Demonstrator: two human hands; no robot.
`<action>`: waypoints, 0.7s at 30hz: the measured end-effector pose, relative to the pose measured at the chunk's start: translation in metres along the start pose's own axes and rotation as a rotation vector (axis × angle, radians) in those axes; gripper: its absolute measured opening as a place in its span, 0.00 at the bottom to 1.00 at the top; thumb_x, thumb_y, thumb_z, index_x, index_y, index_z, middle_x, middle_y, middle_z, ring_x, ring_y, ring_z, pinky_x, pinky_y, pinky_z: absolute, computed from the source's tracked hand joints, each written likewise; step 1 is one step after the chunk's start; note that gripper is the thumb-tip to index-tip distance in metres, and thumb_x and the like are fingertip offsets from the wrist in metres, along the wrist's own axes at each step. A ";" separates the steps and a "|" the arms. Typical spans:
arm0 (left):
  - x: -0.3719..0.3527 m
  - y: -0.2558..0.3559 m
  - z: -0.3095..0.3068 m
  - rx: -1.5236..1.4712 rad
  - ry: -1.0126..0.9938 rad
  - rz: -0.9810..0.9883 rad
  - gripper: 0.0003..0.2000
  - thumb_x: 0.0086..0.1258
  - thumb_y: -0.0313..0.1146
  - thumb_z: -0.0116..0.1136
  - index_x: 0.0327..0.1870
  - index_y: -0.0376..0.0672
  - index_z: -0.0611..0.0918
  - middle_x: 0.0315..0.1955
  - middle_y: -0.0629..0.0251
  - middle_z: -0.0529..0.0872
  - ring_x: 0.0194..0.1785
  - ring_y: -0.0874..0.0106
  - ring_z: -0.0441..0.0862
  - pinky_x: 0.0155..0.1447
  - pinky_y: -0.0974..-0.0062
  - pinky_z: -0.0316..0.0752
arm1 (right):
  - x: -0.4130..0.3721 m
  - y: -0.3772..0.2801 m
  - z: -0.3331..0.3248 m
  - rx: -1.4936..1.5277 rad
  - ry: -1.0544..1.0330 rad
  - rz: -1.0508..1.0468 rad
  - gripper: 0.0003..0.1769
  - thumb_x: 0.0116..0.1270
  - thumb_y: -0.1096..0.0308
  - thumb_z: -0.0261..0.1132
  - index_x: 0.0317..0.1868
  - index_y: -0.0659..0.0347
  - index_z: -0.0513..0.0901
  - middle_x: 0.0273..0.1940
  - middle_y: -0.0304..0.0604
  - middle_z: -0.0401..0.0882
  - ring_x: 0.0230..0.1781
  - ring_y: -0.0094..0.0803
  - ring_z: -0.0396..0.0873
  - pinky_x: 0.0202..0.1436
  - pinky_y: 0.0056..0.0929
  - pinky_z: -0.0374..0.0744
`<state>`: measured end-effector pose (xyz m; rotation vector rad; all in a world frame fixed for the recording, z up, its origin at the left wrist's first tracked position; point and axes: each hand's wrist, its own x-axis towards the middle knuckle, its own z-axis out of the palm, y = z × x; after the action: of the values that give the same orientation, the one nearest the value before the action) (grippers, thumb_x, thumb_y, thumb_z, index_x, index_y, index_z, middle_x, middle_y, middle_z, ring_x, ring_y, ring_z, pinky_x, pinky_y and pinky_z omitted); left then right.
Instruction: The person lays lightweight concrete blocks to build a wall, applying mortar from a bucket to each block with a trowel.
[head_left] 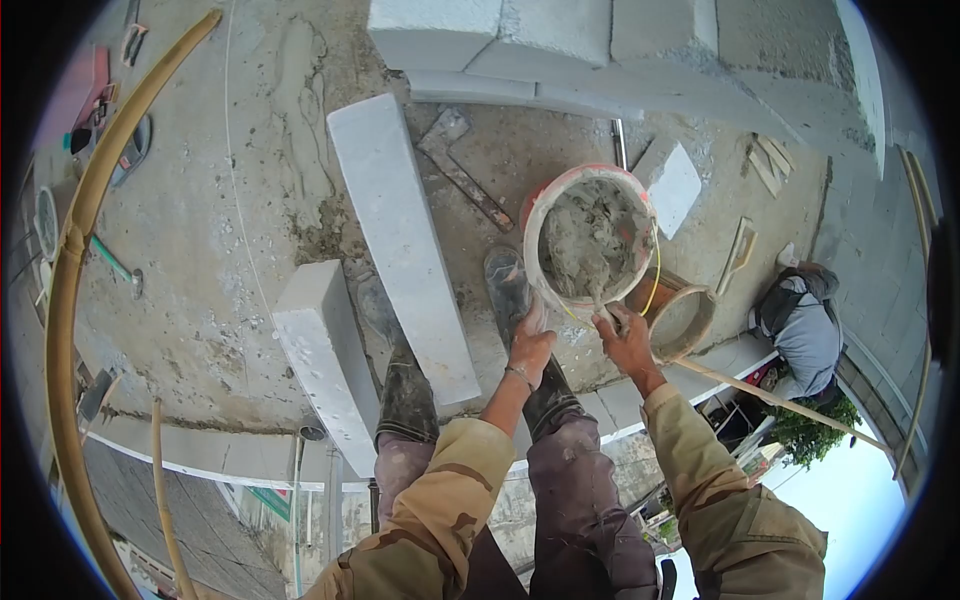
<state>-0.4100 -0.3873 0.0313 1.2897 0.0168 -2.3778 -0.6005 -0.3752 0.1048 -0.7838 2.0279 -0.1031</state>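
A bucket (534, 238) of wet grey mortar (588, 228) stands in front of me, its yellow wire handle hanging down on the right. My left hand (533, 345) grips the bucket at its near left side; part of the fingers is hidden there. In my right hand (628, 340) is the handle of a trowel (598, 298), its blade sunk in the mortar at the near rim. Just left of my left boot lies a long white block (400, 240), with a shorter white block (325, 330) beyond my other boot.
A second bucket (690, 322) sits right of the first. White blockwork (540, 45) rises at the back, with a block piece (670, 185) before it. A bamboo pole (75, 240) curves down the left. At right another person (800, 325) crouches by the slab's edge.
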 end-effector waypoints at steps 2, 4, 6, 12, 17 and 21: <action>-0.004 -0.010 -0.011 0.099 0.169 -0.058 0.41 0.64 0.14 0.48 0.84 0.32 0.58 0.83 0.48 0.62 0.86 0.59 0.57 0.82 0.73 0.57 | -0.019 -0.015 -0.005 -0.025 0.047 -0.098 0.16 0.73 0.64 0.70 0.50 0.70 0.86 0.29 0.42 0.84 0.30 0.27 0.82 0.36 0.31 0.79; -0.029 0.005 -0.013 -0.006 0.333 -0.107 0.36 0.66 0.15 0.47 0.81 0.32 0.65 0.80 0.44 0.67 0.84 0.57 0.63 0.79 0.68 0.64 | -0.032 -0.050 -0.004 -0.066 0.076 -0.219 0.14 0.73 0.66 0.69 0.50 0.70 0.85 0.28 0.39 0.83 0.29 0.25 0.81 0.35 0.30 0.79; -0.067 0.029 -0.018 -0.030 0.338 -0.060 0.33 0.67 0.15 0.47 0.78 0.32 0.68 0.77 0.45 0.71 0.80 0.59 0.68 0.76 0.69 0.68 | -0.055 -0.118 0.002 0.160 0.005 -0.029 0.12 0.74 0.69 0.66 0.51 0.69 0.84 0.26 0.37 0.81 0.28 0.21 0.79 0.33 0.27 0.77; -0.131 0.091 -0.017 -0.246 0.437 -0.118 0.25 0.69 0.16 0.47 0.69 0.32 0.78 0.64 0.52 0.84 0.67 0.67 0.81 0.69 0.74 0.75 | -0.003 -0.327 0.124 0.679 -0.237 -0.451 0.14 0.78 0.72 0.59 0.59 0.70 0.74 0.37 0.40 0.79 0.27 0.24 0.80 0.33 0.28 0.81; -0.078 0.096 -0.040 -0.348 0.365 -0.033 0.18 0.75 0.22 0.50 0.64 0.32 0.81 0.59 0.58 0.87 0.60 0.68 0.86 0.63 0.78 0.78 | 0.155 -0.499 0.225 0.578 0.122 -0.551 0.18 0.75 0.67 0.65 0.56 0.69 0.71 0.41 0.54 0.83 0.35 0.43 0.88 0.38 0.45 0.86; -0.043 0.142 -0.041 -0.688 0.253 0.097 0.18 0.78 0.29 0.55 0.63 0.31 0.82 0.54 0.60 0.89 0.55 0.72 0.85 0.58 0.76 0.80 | 0.268 -0.549 0.298 0.163 0.482 -0.616 0.21 0.72 0.69 0.66 0.57 0.74 0.71 0.52 0.67 0.84 0.48 0.62 0.88 0.52 0.54 0.84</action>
<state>-0.3034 -0.4912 0.0690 1.1839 0.7564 -1.8496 -0.1948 -0.8939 -0.0614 -1.3492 2.1011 -0.8676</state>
